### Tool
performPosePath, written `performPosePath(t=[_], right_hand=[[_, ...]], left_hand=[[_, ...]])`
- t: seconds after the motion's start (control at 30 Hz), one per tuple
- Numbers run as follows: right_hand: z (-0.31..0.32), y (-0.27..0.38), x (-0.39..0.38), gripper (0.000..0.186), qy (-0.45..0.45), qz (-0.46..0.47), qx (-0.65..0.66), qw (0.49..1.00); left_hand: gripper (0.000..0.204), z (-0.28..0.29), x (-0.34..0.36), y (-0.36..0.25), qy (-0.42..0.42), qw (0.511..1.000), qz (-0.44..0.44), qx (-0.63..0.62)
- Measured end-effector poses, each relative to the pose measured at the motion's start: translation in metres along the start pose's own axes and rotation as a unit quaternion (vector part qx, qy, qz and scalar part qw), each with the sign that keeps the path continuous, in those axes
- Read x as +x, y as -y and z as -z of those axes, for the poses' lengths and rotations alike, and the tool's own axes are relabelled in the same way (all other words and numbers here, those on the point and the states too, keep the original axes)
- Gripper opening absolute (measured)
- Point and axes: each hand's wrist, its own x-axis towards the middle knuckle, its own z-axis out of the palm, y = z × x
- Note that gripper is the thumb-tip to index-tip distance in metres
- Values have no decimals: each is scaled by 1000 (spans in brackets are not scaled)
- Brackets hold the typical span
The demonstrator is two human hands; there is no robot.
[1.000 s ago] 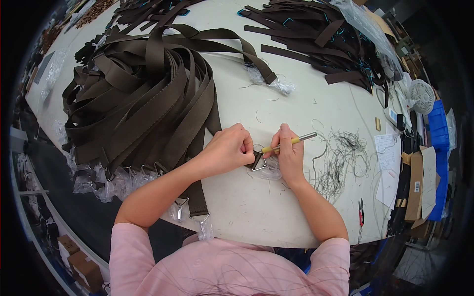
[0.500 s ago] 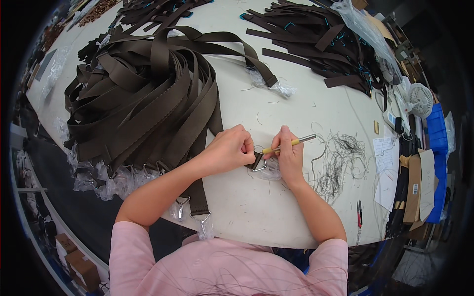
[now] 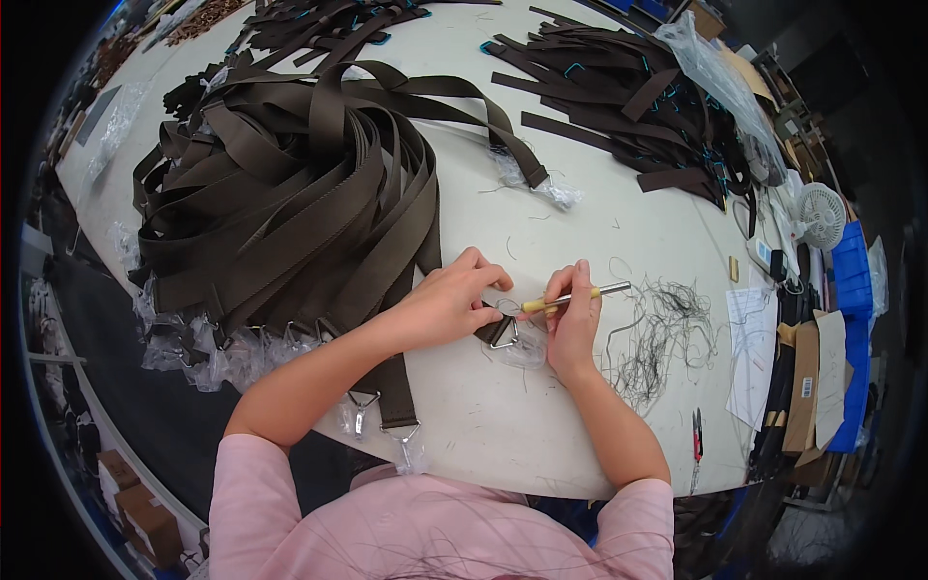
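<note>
My left hand point(image 3: 447, 304) presses down and pinches the end of a dark brown webbing strap point(image 3: 495, 329) with a metal triangular ring point(image 3: 504, 335) on the white table point(image 3: 503, 435). My right hand point(image 3: 572, 324) holds a thin yellow-and-silver pen-like tool point(image 3: 570, 298), its tip pointing at the strap end between my two hands. A bit of clear plastic wrap point(image 3: 527, 350) lies under the ring.
A big heap of brown straps point(image 3: 290, 193) covers the table's left, their ringed ends in plastic hanging at the near edge point(image 3: 222, 348). Darker straps point(image 3: 628, 97) lie at the back right. Loose thread clippings point(image 3: 662, 333), red snips point(image 3: 696, 440), a small white fan point(image 3: 822, 215) and blue bins point(image 3: 851, 280) sit right.
Both hands stay at the same spot on the strap end; the tool has tilted only slightly. Nothing else has moved.
</note>
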Motion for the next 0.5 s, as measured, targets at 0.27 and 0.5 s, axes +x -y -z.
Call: performPosePath(t=[0.27, 0.5], right_hand=[[0, -7, -1, 53, 59, -11, -13, 998], [-1, -6, -5, 52, 65, -3, -80, 995]], left_hand=[[10, -5, 7, 16, -25, 998, -13, 58], [11, -6, 4, 16, -38, 998, -16, 45]])
